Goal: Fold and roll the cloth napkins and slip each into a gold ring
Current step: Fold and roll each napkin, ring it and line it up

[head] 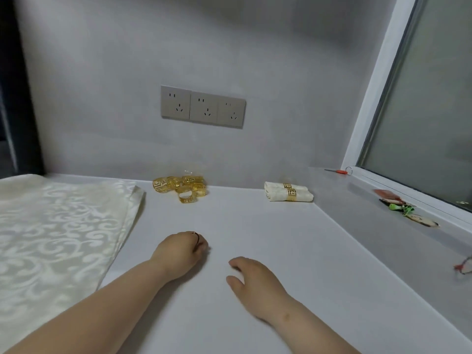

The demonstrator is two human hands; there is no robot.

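Nearest the camera, both forearms are reaching in over the white table (pixel 255 221). The right hand (pixel 251 282) is lying palm down on the tabletop, its fingers relaxed and only slightly bent, thumb spread to the side, and it is holding nothing. Just beyond it and to its left, the left hand (pixel 178 251) is resting on the table with its fingers curled under into a loose fist. Nothing is showing in its grip. A thin red band (pixel 196 235) is sitting on one finger. The two hands are near each other but not touching.

To the left, flat cream napkins (pixel 58 226) with a pale scroll pattern are lying spread over that side of the table, a second layer peeking out along the right edge. Neither hand is touching them.

At the right edge, glasses (pixel 464 267) are lying partly out of view on the grey sill (pixel 357 200). Farther along the sill, a bunch of small items with a green tag (pixel 406 209) is resting.

At the far end of the table, against the wall, loose gold rings (pixel 182 189) are lying in a small heap. Well to their right, two rolled napkins (pixel 288 194) are lying side by side, each wearing a gold ring around its middle. A red-handled tool (pixel 337 171) is lying at the sill's far end, below the window (pixel 421 98). Three sockets (pixel 203 106) are sitting in a row on the wall.
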